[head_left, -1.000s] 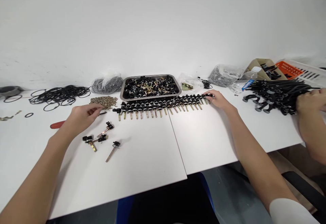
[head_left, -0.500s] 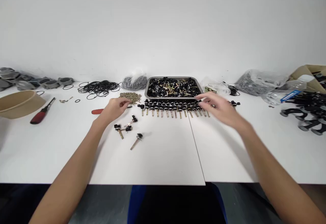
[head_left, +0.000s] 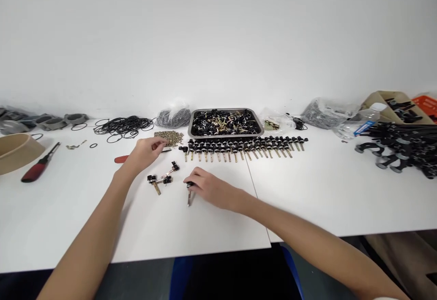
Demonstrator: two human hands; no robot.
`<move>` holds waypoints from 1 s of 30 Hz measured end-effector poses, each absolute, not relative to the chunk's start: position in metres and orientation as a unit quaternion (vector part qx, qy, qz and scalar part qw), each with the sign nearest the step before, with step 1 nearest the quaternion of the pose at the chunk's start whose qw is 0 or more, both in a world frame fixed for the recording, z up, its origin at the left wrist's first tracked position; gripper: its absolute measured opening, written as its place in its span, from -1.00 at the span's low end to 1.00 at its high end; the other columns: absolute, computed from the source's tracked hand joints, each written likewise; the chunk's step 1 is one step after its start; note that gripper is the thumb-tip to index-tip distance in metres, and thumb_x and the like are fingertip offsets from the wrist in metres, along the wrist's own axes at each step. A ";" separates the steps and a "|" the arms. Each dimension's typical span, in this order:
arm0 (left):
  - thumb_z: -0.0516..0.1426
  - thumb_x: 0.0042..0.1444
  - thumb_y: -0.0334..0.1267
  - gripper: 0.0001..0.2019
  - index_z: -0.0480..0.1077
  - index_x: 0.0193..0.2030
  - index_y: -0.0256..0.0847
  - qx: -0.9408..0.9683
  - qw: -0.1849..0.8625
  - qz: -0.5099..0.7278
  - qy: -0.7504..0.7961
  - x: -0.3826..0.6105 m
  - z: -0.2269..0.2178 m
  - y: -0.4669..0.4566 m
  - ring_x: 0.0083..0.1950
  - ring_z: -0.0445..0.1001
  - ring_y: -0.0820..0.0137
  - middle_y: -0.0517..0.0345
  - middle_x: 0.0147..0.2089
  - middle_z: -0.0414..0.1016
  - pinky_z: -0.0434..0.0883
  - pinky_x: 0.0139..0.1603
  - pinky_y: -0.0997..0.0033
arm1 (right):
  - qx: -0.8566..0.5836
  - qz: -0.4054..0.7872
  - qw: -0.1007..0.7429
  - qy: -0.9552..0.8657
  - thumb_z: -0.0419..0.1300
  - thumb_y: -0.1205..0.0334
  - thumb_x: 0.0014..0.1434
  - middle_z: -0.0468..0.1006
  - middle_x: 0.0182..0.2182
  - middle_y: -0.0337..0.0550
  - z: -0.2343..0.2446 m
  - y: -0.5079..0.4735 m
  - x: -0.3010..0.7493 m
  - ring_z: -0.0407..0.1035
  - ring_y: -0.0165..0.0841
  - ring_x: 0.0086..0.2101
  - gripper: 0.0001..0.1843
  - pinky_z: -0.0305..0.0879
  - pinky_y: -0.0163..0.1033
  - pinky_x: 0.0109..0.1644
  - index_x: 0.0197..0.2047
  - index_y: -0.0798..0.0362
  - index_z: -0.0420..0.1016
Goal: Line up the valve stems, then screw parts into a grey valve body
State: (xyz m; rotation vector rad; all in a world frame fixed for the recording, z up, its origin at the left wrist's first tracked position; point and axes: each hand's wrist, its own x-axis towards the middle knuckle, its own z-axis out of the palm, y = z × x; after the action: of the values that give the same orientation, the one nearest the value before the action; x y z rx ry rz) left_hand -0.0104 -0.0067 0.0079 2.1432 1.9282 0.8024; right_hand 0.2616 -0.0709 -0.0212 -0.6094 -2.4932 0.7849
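Fingers of right hand [head_left: 212,189], nearly closed, grip one black-headed metal-shanked fitting [head_left: 189,197] in front of the steel tray [head_left: 225,137]; left hand [head_left: 146,152], half-curled, contents indiscernible, beside brass-coloured pieces [head_left: 173,137] left of tray; apparently a pick-up step, calling next for steady pinch.

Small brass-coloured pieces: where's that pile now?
In the head view, the pile of brass-coloured pieces lies left of centre on the table, by the left hand, in front of a clear bag and left of the metal tray.
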 end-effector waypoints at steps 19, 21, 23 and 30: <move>0.06 0.01 0.01 -0.58 0.58 -0.14 -0.16 0.696 0.059 0.217 0.682 -0.011 0.007 -0.001 -0.34 0.48 0.28 0.09 -0.40 0.56 0.37 -0.28 0.39 | -0.587 0.257 0.452 -0.621 0.50 -0.16 -0.25 0.61 -0.35 -0.05 -0.033 0.025 0.595 0.52 -0.21 -0.35 -0.40 0.52 -0.01 -0.11 -0.24 0.09 0.58; 0.06 -0.01 0.03 -0.57 0.58 -0.16 -0.15 0.688 0.048 0.222 0.689 -0.013 0.004 0.001 -0.31 0.50 0.26 0.08 -0.38 0.58 0.39 -0.26 0.37 | -0.590 0.251 0.446 -0.624 0.49 -0.12 -0.24 0.61 -0.35 -0.04 -0.034 0.028 0.591 0.51 -0.21 -0.33 -0.43 0.52 -0.01 -0.09 -0.25 0.09 0.56; 0.06 -0.02 0.04 -0.56 0.58 -0.16 -0.16 0.684 0.044 0.221 0.694 -0.014 0.002 0.003 -0.30 0.51 0.25 0.08 -0.37 0.58 0.40 -0.25 0.36 | -0.603 0.234 0.433 -0.628 0.48 -0.07 -0.20 0.62 -0.35 -0.03 -0.034 0.030 0.588 0.51 -0.19 -0.31 -0.50 0.50 0.00 -0.07 -0.26 0.09 0.58; 0.05 -0.02 0.04 -0.55 0.58 -0.15 -0.16 0.691 0.038 0.218 0.688 -0.012 0.002 0.003 -0.29 0.51 0.26 0.09 -0.39 0.57 0.39 -0.23 0.37 | -0.619 0.212 0.409 -0.636 0.42 0.09 -0.08 0.66 -0.28 -0.02 -0.038 0.033 0.581 0.54 -0.18 -0.27 -0.65 0.50 -0.02 -0.04 -0.22 0.09 0.63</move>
State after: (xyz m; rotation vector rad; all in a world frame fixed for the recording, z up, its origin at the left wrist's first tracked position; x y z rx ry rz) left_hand -0.0122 0.0034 0.0020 2.1196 2.1125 0.6693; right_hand 0.5807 0.0328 -0.0384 -1.5583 -1.6028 0.5330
